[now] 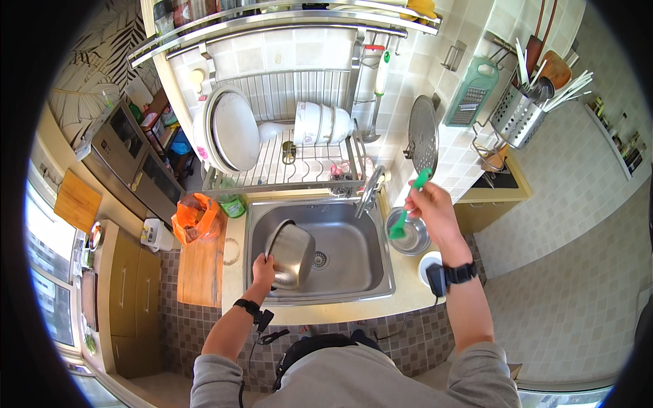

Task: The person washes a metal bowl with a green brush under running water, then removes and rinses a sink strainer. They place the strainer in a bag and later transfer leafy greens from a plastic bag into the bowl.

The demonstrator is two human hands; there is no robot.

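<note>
My left hand (263, 270) grips the rim of a metal bowl (293, 255), which is tipped on its side in the left half of the stainless steel sink (352, 285). Its shiny outer wall faces the drain (320, 260). In my right hand (431, 206) is a green brush-like tool (399, 229), held by its handle with the wide end down. That end hangs over a round metal bowl (416, 238) on the counter right of the sink; I cannot tell whether they touch. A white cup (428, 265) stands below my right wrist.
The faucet (371, 191) rises at the sink's back right corner. Behind the sink, a dish rack (285, 178) holds plates (234, 130) and bowls (321, 124). Left are a green dish soap bottle (233, 204), an orange plastic bag (199, 219) and a wooden board (200, 275).
</note>
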